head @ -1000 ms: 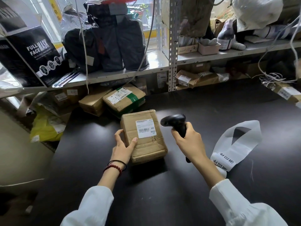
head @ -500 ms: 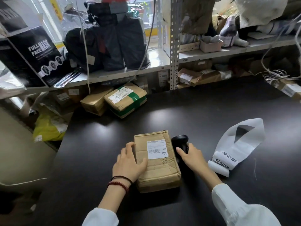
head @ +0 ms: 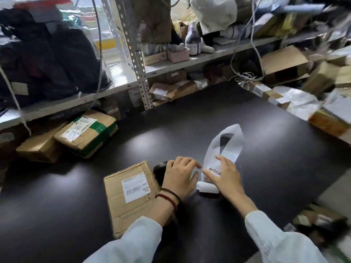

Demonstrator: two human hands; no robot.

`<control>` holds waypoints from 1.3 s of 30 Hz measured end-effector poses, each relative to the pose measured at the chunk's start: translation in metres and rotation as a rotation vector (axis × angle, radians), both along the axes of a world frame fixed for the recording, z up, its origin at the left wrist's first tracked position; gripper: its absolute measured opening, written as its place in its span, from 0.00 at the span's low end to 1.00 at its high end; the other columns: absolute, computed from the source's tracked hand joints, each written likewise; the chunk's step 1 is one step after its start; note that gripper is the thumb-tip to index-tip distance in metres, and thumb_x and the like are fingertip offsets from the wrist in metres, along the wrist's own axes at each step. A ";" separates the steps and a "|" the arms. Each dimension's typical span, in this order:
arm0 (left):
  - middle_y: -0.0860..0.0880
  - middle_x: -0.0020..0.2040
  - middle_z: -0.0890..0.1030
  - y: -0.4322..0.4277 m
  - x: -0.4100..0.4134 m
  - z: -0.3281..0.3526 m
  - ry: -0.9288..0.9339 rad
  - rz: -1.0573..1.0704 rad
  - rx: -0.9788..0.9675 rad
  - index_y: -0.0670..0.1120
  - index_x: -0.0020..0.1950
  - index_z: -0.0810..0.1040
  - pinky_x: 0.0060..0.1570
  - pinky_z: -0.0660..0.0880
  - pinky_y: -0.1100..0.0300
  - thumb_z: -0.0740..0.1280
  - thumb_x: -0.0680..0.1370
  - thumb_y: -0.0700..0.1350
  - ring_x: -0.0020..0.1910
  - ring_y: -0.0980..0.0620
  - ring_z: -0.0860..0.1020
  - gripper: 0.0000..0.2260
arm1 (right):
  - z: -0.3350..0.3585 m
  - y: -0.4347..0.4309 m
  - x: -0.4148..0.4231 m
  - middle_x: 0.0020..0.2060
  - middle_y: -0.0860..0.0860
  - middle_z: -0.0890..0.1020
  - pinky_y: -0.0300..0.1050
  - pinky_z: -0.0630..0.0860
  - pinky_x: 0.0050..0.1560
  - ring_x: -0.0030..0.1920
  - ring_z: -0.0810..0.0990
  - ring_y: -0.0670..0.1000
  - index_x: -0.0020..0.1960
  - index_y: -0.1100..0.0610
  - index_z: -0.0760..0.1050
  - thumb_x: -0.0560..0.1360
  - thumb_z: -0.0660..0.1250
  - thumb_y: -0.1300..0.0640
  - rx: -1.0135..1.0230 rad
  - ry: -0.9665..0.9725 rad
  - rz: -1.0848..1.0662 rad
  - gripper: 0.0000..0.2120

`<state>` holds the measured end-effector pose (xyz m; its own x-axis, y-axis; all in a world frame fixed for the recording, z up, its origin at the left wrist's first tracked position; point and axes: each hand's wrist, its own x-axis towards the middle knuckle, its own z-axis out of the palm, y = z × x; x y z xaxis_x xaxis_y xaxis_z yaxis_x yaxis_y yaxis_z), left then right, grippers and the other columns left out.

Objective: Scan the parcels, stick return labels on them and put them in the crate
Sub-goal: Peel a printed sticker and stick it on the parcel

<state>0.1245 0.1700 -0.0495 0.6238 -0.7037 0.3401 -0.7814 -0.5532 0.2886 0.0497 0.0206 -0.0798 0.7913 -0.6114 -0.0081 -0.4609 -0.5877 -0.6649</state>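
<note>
Labelling step, we judge: scanner (head: pixel 159 170) set down beside parcel (head: pixel 129 194), which lies flat on the dark table (head: pixel 190 130), left of both hands. Right hand (head: pixel 226 177) presses the label strip (head: pixel 229 152) with straight fingers. Left hand (head: pixel 179 176) meets the strip's edge, fingers loosely bent; pinching or not, we cannot tell. Next: peel one label cleanly. Strip thin, glossy, curling off a small roll; parcel creased cardboard. Crate unseen.

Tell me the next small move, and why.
Probably peel one label from the strip: the left hand and right hand are both at it, the scanner lies beside the parcel, and the parcel shows no return label yet.
</note>
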 end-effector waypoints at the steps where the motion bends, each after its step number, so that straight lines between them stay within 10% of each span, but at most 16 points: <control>1: 0.59 0.44 0.79 -0.012 0.002 -0.001 0.007 -0.026 0.017 0.56 0.45 0.78 0.44 0.69 0.59 0.59 0.69 0.52 0.45 0.55 0.78 0.09 | -0.004 -0.003 -0.005 0.68 0.51 0.71 0.49 0.64 0.65 0.68 0.67 0.53 0.71 0.53 0.65 0.72 0.71 0.42 0.030 0.044 -0.003 0.33; 7: 0.55 0.56 0.81 -0.058 0.013 -0.019 0.120 -0.178 0.196 0.53 0.58 0.78 0.55 0.64 0.55 0.58 0.76 0.54 0.58 0.51 0.76 0.15 | -0.025 -0.005 -0.017 0.60 0.46 0.76 0.43 0.66 0.62 0.63 0.73 0.50 0.67 0.51 0.70 0.75 0.68 0.44 0.048 0.039 0.018 0.23; 15: 0.62 0.46 0.80 -0.032 -0.003 -0.066 0.165 -0.071 0.063 0.59 0.48 0.79 0.45 0.60 0.60 0.59 0.74 0.60 0.43 0.58 0.76 0.11 | -0.048 -0.008 -0.027 0.58 0.36 0.73 0.38 0.44 0.72 0.64 0.68 0.37 0.62 0.47 0.73 0.69 0.70 0.44 0.070 -0.105 0.152 0.23; 26: 0.59 0.35 0.77 -0.046 -0.010 -0.048 -0.012 0.017 0.240 0.56 0.36 0.77 0.42 0.62 0.56 0.75 0.62 0.57 0.36 0.53 0.76 0.11 | -0.053 -0.003 -0.026 0.51 0.34 0.77 0.43 0.45 0.74 0.55 0.72 0.33 0.59 0.45 0.74 0.63 0.61 0.34 0.002 -0.132 0.174 0.27; 31: 0.57 0.58 0.74 -0.048 -0.020 -0.034 0.181 0.110 0.372 0.55 0.58 0.72 0.56 0.60 0.55 0.60 0.80 0.54 0.59 0.52 0.68 0.09 | -0.045 -0.003 -0.027 0.53 0.37 0.79 0.46 0.42 0.77 0.55 0.76 0.38 0.63 0.44 0.71 0.66 0.64 0.35 0.039 -0.045 0.206 0.28; 39: 0.58 0.61 0.75 -0.052 -0.019 -0.024 0.238 0.123 0.411 0.58 0.60 0.75 0.56 0.59 0.55 0.57 0.80 0.57 0.60 0.52 0.68 0.12 | -0.040 -0.005 -0.034 0.53 0.29 0.71 0.39 0.42 0.75 0.51 0.64 0.24 0.65 0.49 0.68 0.62 0.77 0.41 0.130 -0.071 0.187 0.36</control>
